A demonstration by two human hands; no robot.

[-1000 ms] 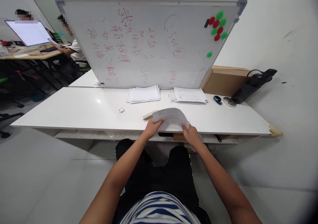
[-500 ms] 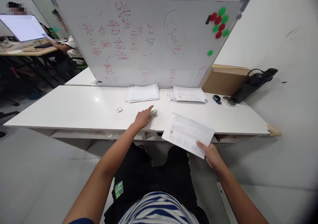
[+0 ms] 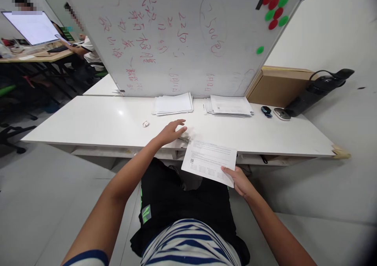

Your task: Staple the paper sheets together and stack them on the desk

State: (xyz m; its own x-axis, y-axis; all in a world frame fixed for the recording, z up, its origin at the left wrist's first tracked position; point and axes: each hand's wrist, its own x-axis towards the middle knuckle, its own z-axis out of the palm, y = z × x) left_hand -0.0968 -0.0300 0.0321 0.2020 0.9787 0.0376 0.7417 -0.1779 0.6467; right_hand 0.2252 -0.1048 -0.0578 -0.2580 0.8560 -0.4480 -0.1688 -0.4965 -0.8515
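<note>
My right hand (image 3: 239, 180) is closed on the lower right corner of a printed paper sheaf (image 3: 209, 162), held flat in the air just in front of the white table (image 3: 88, 120). My left hand (image 3: 171, 131) rests near the table's front edge with its fingers stretched out. Its fingertips lie on or just over a small pale object (image 3: 185, 139) that is mostly hidden, and I cannot make out what it is.
Two paper stacks (image 3: 173, 103) (image 3: 231, 105) lie at the foot of a leaning whiteboard (image 3: 176, 38). A small white item (image 3: 145, 123) sits to the left. A cardboard box (image 3: 279, 87), a mouse (image 3: 282, 114) and a black device (image 3: 318, 89) are at the right. People sit at a far-left desk.
A second ago both hands held the bent sheaf on the table. Now only my right hand holds it, off the front edge; my left hand reached to the small object and spread its fingers.
</note>
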